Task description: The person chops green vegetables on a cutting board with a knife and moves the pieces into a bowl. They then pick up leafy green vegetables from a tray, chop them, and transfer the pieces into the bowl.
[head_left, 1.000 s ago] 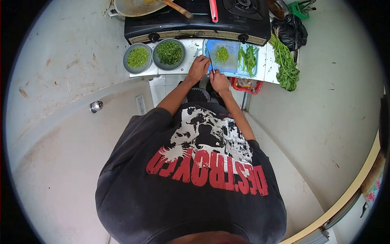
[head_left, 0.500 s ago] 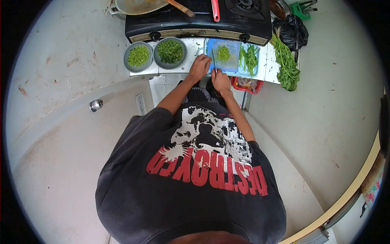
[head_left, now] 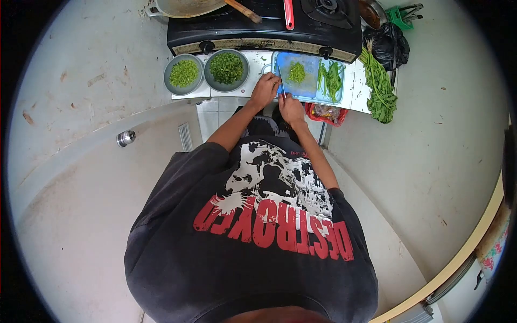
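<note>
Both hands work at the tabletop's near edge: right hand closed on the knife, blade aimed at the greens; left hand steadies the board, its grip hard to tell

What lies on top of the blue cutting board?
The blue cutting board carries a pile of chopped greens, with green beans at its right edge. The left hand covers its near left corner, hiding anything beneath.
</note>
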Demonstrator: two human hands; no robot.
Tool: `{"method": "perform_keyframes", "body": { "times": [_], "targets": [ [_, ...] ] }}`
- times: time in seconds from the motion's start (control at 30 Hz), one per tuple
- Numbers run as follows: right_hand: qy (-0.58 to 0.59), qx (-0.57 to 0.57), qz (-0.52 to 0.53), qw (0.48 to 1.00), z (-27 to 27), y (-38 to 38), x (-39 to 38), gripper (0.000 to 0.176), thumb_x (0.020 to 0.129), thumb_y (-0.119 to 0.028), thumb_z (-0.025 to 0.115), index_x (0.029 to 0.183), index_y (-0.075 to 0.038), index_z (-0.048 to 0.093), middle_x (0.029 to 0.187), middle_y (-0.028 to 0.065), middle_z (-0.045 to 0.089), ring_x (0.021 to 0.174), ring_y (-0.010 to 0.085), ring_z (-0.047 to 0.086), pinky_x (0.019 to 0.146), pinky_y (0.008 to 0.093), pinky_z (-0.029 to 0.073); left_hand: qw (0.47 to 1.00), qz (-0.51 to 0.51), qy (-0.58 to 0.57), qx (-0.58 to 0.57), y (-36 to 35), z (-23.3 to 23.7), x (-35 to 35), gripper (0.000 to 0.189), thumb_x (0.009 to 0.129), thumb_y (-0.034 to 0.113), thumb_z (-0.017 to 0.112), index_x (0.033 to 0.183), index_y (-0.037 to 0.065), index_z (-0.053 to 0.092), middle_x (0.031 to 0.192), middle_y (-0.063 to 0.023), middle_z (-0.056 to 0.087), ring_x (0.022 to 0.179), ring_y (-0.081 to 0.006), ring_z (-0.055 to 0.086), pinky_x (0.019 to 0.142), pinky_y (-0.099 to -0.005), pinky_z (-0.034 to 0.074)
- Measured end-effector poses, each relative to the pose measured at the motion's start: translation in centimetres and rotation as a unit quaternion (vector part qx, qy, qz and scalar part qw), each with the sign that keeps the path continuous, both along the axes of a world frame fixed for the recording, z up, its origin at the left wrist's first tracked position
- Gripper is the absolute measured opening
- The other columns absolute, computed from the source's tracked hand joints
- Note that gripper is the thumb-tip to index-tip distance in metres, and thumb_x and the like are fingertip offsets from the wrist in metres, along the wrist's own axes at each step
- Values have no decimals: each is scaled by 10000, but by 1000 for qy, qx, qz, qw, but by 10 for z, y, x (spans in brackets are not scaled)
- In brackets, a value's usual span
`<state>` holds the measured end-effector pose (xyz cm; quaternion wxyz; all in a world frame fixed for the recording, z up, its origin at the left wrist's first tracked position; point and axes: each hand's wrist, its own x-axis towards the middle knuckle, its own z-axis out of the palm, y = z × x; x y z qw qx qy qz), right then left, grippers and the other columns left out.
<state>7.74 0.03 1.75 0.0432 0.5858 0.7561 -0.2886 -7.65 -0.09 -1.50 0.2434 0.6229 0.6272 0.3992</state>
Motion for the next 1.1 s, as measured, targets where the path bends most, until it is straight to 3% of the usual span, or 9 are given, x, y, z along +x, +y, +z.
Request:
{"method": "perform_keyframes", "body": {
  "times": [0.43, 0.73, 0.83, 1.1],
  "targets": [
    [-25, -15, -1, 1000, -5, -32, 22, 472, 1006, -422, 453, 1025, 31, 587, 799, 303, 677, 791, 479, 683, 740, 565, 547, 1000, 4, -23, -18, -2, -2, 0, 126, 864, 18, 644, 979, 5, 692, 902, -153, 635, 880, -340, 633, 822, -407, 509],
    [13, 3, -7, 1000, -5, 4, -1, 502, 1009, -435, 446, 1040, 37, 617, 830, 334, 667, 792, 493, 672, 746, 576, 542, 999, 9, -40, 6, -1, 0, 1, 104, 859, -17, 614, 941, 7, 674, 876, -173, 592, 825, -371, 621, 754, -442, 514],
    [2, 3, -1, 1000, -5, -11, 11, 472, 1002, -417, 454, 1076, 28, 595, 791, 302, 675, 793, 482, 681, 740, 579, 541, 998, 18, -49, -38, -1, -2, 0, 96, 867, 19, 662, 957, 7, 692, 895, -165, 622, 815, -332, 648, 736, -402, 523],
    [19, -9, -1, 1000, -1, -19, 22, 502, 1008, -439, 445, 1084, 33, 596, 775, 320, 662, 753, 504, 663, 707, 588, 532, 996, 12, -70, -49, 0, 0, -2, 105, 873, 2, 651, 970, 1, 693, 909, -158, 621, 806, -298, 660, 750, -380, 535]
  ]
}}
